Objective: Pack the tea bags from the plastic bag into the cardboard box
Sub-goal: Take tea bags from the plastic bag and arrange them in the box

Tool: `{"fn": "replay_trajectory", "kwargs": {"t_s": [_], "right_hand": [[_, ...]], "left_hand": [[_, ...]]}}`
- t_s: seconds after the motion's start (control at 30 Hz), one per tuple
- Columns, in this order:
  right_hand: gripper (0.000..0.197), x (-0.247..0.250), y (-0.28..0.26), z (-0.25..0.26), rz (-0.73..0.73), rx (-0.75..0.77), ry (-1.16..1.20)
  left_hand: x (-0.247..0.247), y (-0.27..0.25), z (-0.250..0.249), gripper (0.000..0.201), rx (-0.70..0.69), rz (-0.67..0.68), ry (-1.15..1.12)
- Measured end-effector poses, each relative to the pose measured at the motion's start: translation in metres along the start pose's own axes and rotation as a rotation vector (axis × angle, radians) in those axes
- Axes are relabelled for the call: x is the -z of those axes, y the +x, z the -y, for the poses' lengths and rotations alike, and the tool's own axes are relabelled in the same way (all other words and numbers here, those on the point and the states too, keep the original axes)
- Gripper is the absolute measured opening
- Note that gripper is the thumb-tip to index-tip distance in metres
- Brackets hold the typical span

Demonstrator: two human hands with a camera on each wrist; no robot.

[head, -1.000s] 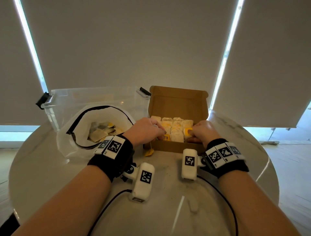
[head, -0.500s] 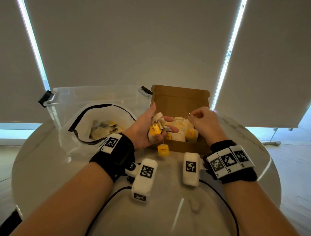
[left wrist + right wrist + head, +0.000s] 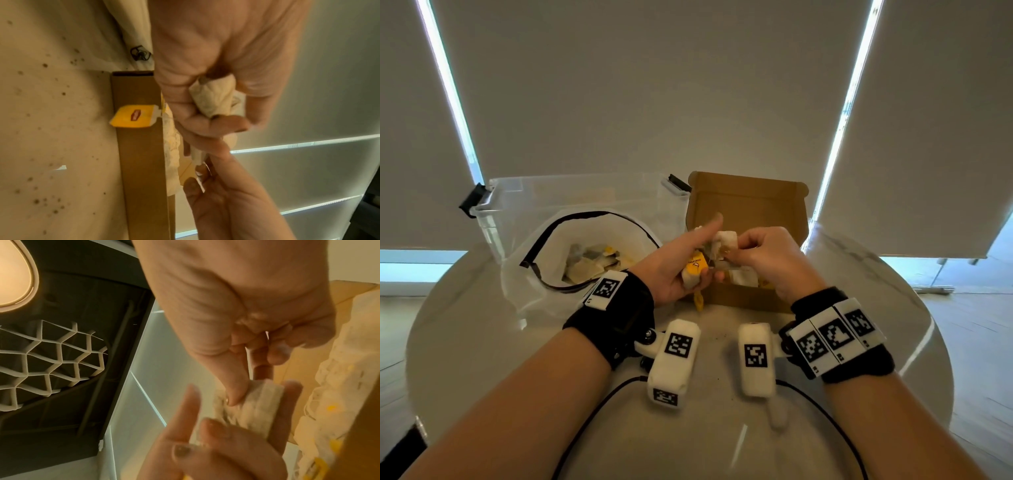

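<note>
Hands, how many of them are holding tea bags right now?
2. The left hand grips a bunch of tea bags above the cardboard box; the right hand, just beside it, pinches the top tea bag of that bunch. No other hand shows.

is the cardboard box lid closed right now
No, the cardboard box stands open, its lid flap upright behind the tea bags already inside, while both hands work above it.
</note>
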State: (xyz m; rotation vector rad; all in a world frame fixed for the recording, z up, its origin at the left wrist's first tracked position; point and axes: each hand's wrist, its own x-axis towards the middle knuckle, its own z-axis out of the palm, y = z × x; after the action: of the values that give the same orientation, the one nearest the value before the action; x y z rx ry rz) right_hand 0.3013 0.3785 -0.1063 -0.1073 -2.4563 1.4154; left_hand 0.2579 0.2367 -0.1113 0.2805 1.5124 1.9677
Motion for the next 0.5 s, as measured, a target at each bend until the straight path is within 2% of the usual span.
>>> {"fn": "replay_trajectory", "kwargs": {"t_s": [0.07, 0.23, 0.5], "right_hand": [[0.006, 0.003, 0.000, -0.001, -0.024, 0.002, 0.003], [0.009, 0.010, 0.002, -0.002, -0.062, -0.069, 0.069], [0.004, 0.027, 0.008, -0.009, -0.138, -0.194, 0.249]], "left_hand": [[0.001, 0.003, 0.002, 0.034, -0.022, -0.050, 0.005], [0.002, 0.007, 0.003, 0.022, -0.086, -0.124, -0.037], [0.005, 0.010, 0.003, 0.019, -0.154, -0.181, -0.052]]}}
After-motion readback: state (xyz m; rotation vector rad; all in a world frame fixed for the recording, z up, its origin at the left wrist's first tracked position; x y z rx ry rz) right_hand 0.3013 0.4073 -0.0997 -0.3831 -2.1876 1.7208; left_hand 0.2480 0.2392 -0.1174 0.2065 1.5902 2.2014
